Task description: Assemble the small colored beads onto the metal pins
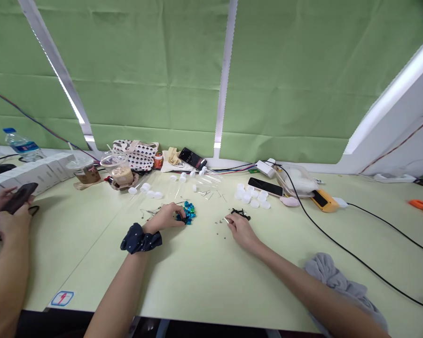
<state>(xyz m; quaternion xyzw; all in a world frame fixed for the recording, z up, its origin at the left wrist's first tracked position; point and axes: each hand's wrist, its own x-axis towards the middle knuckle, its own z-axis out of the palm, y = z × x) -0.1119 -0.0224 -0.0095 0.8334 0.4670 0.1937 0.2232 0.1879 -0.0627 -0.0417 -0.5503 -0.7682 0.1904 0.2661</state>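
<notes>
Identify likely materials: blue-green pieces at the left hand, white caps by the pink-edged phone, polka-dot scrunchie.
Blue-green pieces: shiny, bright glints; plastic or glass, can't tell.
White caps: probably plastic; smooth, uniform white.
Scrunchie: fabric, soft gathered folds; fiber unclear.

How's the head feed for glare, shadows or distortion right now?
Head view: white strips between the green blinds glare in places; the outer strips lean outward, likely wide-angle stretch; the left forearm casts a soft shadow on the tabletop; blue-green pieces keep clear colour, but the tiny bits are too small to make out.
</notes>
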